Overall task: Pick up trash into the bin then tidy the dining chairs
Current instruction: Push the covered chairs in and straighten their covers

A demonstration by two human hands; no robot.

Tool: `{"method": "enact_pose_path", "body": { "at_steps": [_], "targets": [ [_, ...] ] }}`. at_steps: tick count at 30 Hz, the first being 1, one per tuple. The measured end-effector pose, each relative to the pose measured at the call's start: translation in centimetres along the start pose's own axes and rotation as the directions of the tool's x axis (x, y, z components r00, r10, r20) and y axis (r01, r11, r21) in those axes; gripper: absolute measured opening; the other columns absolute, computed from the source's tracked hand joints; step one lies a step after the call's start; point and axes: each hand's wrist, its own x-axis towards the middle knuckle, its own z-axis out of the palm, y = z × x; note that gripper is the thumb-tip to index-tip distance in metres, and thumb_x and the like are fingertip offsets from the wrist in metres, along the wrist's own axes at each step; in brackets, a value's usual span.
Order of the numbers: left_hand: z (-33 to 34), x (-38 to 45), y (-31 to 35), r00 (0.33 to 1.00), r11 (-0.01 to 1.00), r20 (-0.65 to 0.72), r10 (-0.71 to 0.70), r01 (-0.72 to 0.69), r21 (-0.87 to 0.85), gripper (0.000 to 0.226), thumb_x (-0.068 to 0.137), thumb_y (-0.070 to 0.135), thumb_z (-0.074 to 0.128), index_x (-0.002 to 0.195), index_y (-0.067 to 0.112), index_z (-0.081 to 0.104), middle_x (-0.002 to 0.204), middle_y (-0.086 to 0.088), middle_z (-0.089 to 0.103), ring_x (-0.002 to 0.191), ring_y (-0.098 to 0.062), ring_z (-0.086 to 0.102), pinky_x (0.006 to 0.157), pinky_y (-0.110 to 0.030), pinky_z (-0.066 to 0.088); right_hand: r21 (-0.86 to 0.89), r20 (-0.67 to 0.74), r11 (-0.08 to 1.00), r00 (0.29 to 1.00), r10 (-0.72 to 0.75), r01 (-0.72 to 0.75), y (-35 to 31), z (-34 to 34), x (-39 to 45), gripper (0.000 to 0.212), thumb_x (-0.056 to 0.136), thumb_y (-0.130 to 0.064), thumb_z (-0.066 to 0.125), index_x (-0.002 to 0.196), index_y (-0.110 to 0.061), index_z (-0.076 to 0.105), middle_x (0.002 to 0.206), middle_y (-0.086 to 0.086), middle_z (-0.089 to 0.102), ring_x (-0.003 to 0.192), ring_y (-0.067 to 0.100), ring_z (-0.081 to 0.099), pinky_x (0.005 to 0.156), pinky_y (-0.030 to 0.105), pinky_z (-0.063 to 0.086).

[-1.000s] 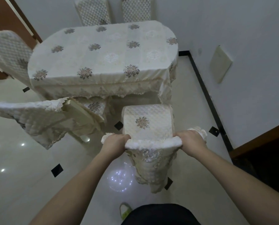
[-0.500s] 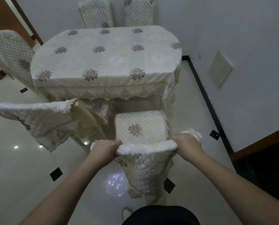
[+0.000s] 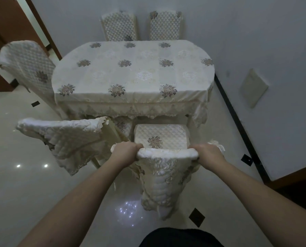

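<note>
Dining chair held by its top rail, lower centre of the frame.

We list: left hand (image 3: 126, 152) and right hand (image 3: 208, 154), fingers curled tight over the two ends of the padded back of the near chair (image 3: 163, 154), whose quilted seat sits just below the table (image 3: 133, 73) edge. A second chair (image 3: 63, 138) stands angled at centre left, a third (image 3: 26, 63) at upper left, and two more chairs (image 3: 119, 25) at the top, behind the table. No bin or trash is in view.
</note>
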Motion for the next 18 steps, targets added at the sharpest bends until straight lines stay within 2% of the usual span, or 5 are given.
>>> {"method": "enact_pose_path", "body": {
  "at_steps": [6, 9, 14, 18],
  "targets": [
    [-0.7, 2.5, -1.4, 1.0, 1.0, 0.023, 0.009, -0.009, -0.003, 0.023, 0.076, 0.031, 0.065, 0.097, 0.028, 0.058, 0.091, 0.002, 0.067, 0.085, -0.025, 0.063, 0.059, -0.03, 0.035, 0.032, 0.038, 0.997, 0.997, 0.065, -0.066, -0.8, -0.9, 2.6, 0.03, 0.073, -0.033, 0.072, 0.101, -0.038, 0.065, 0.096, -0.005, 0.068, 0.086, 0.02, 0.062, 0.074, 0.032, 0.05],
    [-1.3, 4.0, -2.0, 1.0, 1.0, 0.016, 0.003, -0.002, -0.002, 0.025, 0.076, 0.03, 0.066, 0.101, 0.027, 0.059, 0.092, 0.002, 0.067, 0.087, -0.024, 0.063, 0.06, -0.031, 0.035, 0.053, 0.037, 0.994, 0.995, 0.093, -0.095, -0.7, -1.4, 4.3, 0.029, 0.07, -0.032, 0.071, 0.097, -0.04, 0.064, 0.092, -0.008, 0.067, 0.077, 0.016, 0.056, 0.071, 0.033, 0.052],
    [-1.0, 6.5, -3.2, 0.999, 0.999, 0.02, -0.027, 0.027, -0.025, 0.026, 0.077, 0.026, 0.065, 0.102, 0.029, 0.059, 0.093, 0.003, 0.067, 0.086, -0.022, 0.062, 0.059, -0.03, 0.033, 0.036, 0.014, 0.998, 0.998, 0.056, -0.056, -0.2, -1.4, 7.1, 0.027, 0.075, -0.029, 0.068, 0.1, -0.038, 0.065, 0.095, -0.008, 0.067, 0.08, 0.016, 0.056, 0.064, 0.027, 0.04],
    [-1.5, 9.3, -3.5, 0.998, 0.999, 0.045, -0.05, 0.051, -0.017, 0.028, 0.08, 0.024, 0.064, 0.107, 0.028, 0.059, 0.096, 0.002, 0.067, 0.09, -0.022, 0.062, 0.061, -0.03, 0.031, 0.023, -0.009, 0.998, 0.998, 0.055, -0.054, 0.8, -1.8, 10.1, 0.026, 0.079, -0.03, 0.065, 0.103, -0.04, 0.065, 0.098, -0.007, 0.068, 0.088, 0.018, 0.061, 0.065, 0.027, 0.038]
  ]
}}
